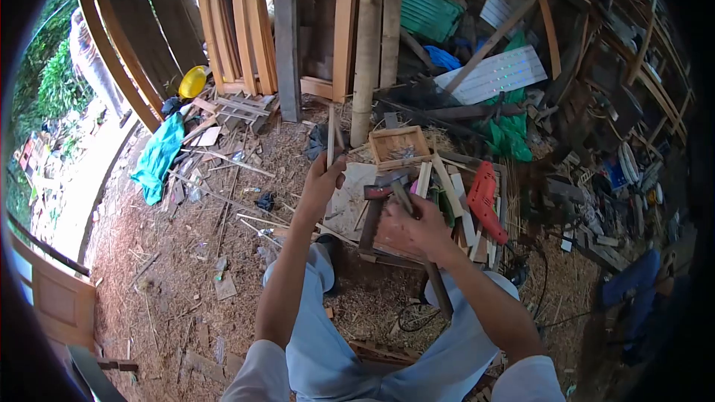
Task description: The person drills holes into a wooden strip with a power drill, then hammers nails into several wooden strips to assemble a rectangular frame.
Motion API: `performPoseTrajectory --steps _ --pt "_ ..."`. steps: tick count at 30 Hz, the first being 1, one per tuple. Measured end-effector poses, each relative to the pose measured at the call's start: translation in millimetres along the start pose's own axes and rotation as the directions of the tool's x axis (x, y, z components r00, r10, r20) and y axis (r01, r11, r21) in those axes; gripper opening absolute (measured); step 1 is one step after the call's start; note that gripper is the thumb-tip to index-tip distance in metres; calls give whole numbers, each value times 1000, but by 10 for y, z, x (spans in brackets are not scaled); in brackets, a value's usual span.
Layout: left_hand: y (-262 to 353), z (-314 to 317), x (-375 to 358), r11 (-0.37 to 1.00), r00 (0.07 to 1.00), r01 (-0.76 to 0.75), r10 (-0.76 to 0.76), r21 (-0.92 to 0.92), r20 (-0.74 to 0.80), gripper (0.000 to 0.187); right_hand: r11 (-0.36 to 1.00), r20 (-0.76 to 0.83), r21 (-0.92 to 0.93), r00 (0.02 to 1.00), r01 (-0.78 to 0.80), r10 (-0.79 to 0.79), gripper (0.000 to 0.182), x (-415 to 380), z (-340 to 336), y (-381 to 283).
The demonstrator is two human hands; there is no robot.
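Note:
My left hand [322, 182] is closed around a thin strip of wood [331, 130] that stands nearly upright above the fist. In my right hand [423, 225] is a hammer [438, 286], its handle running down past the wrist toward my right knee. The hammer's head lies over a low wooden workbench [395, 237] in front of my knees. On the bench's right side lie several pale wood strips [450, 190] and a red power tool [485, 201]. Behind them sits a small wooden box [398, 147] with small metallic-looking bits inside.
Wood shavings and scraps cover the ground [186, 268]. Wooden frames [253, 30] and posts stand ahead. A yellow hard hat [194, 82] and a turquoise plastic sheet [160, 156] lie at left. Cluttered boards and a green crate [430, 11] fill the right. Another person [93, 59] is outside.

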State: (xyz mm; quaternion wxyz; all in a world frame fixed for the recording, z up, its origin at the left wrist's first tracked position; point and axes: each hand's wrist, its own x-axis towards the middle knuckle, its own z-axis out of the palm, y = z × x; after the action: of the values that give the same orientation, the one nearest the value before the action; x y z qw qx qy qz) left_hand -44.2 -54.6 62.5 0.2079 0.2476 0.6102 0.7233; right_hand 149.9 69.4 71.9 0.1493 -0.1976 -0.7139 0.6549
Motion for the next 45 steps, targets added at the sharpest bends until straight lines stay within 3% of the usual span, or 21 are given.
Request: performPoseTrajectory --steps 2,4,6,8,10,12,14,16,18,20,24,26,27,30,34,38,40,43,45 --pt "-143 -12 43 1000 999 25 -25 -5 -23 31 1000 -3 -12 1000 4 -4 33 46 -50 -34" --pt "-430 -64 160 982 995 70 -56 174 -80 30 1000 -4 -23 1000 2 -2 30 145 -89 14" --pt "-599 -70 280 993 998 58 -55 105 -30 32 996 -11 -88 1000 -15 14 26 311 -83 174" --pt "-638 8 348 998 989 31 -23 47 -145 28 995 -30 -101 1000 -13 10 25 392 -40 208" --pt "-888 -111 480 992 983 22 1 128 -181 30 988 -28 -149 999 -26 23 26 498 -55 305" --pt "-1072 -187 572 938 976 -43 112 345 -184 33 989 -11 -131 998 -69 68 27 538 -47 308" --pt "-1083 -188 587 947 979 -31 93 320 -182 36 989 54 -117 994 -85 92 22 574 -45 335" --pt "-1054 -176 609 954 997 50 -29 294 -75 36 992 33 -86 995 -90 93 22 593 7 349" --pt "-1058 -189 658 941 997 61 -40 332 -67 32 986 32 -94 989 -139 142 22 623 17 359" --pt "-1040 -198 609 946 968 251 -243 204 -65 36 987 26 -89 991 -131 134 21 674 22 380" --pt "-1319 -379 703 966 982 189 -183 176 -47 36 993 21 -8 993 -120 120 18 785 -51 424" --pt "-1476 -544 723 900 978 208 -187 383 -93 41 984 8 28 985 -173 173 17 761 -83 323" --pt "-1451 -574 703 907 964 265 -255 328 -72 44 983 1 59 985 -173 173 17 765 -104 331" --pt "-1460 -548 705 936 963 269 -268 228 -36 45 978 -32 116 984 -172 176 17 748 -199 307" --pt "-1179 -304 556 926 963 268 -259 266 -69 45 966 -44 187 980 -181 192 17 704 -360 223" --pt "-1199 -207 558 898 951 300 -308 321 -25 45 966 -83 188 977 -177 195 18 701 -458 286" --pt "-1324 -252 607 811 906 359 -421 461 36 56 967 -77 172 976 -190 206 18 694 -477 289" --pt "-1453 -272 572 869 949 308 -307 386 -65 48 964 -69 155 971 -217 230 18 688 -511 301" --pt "-1494 -329 527 835 931 352 -358 423 -67 47 965 -69 135 969 -226 236 18 666 -491 285"
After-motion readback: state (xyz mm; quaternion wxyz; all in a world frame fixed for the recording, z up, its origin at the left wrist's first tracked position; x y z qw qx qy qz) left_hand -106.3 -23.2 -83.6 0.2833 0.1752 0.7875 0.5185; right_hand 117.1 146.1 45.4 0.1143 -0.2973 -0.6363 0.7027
